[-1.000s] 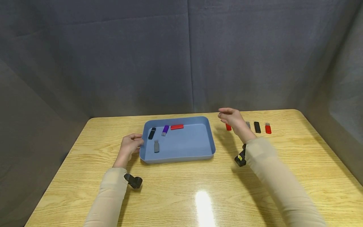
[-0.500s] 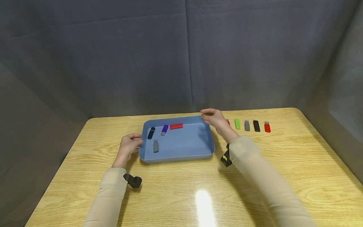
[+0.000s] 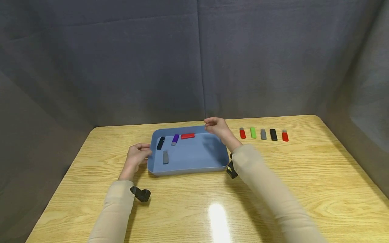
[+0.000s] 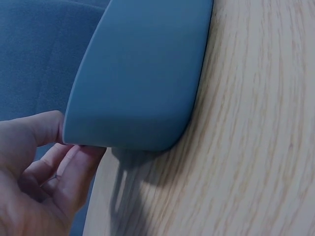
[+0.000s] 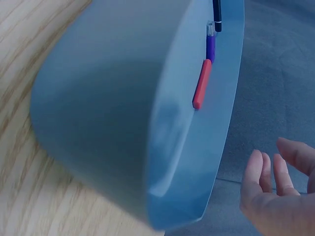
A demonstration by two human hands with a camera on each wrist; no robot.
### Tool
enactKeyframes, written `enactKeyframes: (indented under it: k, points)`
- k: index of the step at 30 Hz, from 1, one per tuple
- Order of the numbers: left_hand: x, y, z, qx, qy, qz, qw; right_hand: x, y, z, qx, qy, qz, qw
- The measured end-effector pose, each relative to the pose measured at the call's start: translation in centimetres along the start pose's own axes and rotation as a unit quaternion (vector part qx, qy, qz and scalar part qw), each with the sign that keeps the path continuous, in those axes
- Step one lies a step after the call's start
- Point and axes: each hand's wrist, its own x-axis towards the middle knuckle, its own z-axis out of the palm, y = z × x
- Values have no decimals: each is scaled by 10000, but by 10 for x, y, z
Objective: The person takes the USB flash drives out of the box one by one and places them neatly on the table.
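A shallow blue tray (image 3: pixel 188 171) sits on the wooden table. Its left wall is pinched by my left hand (image 3: pixel 136 157), the thumb at the rim and the fingers against the outside in the left wrist view. Inside lie a black USB stick (image 3: pixel 161 143), a purple one with its metal plug showing, a grey USB stick (image 3: pixel 165 157) and a red USB stick (image 3: pixel 187 136). Over the tray's back right part hovers my right hand (image 3: pixel 218 128), its shadow on the tray floor. Nothing shows between its loosely bent fingers in the right wrist view.
Right of the tray, a row of USB sticks lies on the table: red (image 3: pixel 242 133), green (image 3: pixel 253 132), grey (image 3: pixel 263 134), black (image 3: pixel 273 135) and another red (image 3: pixel 285 135). Dark grey curtains (image 3: pixel 146 74) stand behind the table and at both sides.
My right hand has moved left from above the row of USB sticks to over the tray, uncovering the green and left red ones. My left hand stays at the tray's left wall.
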Motion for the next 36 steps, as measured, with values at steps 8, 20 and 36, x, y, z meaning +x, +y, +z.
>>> enactKeyframes:
  k: [8, 20, 36]
  points:
    - [1, -1, -2, 47, -57, -59, 10000, 4, 4, 12, -169, -111, -150, 9997]
    - [-1, -1, -3, 172, -270, -60, 9995, 7, 14, 25, -515, -210, -59, 9984]
    - [-1, 0, -2, 311, -328, -172, 9988, 10, 27, 33, -1008, -528, -241, 9932]
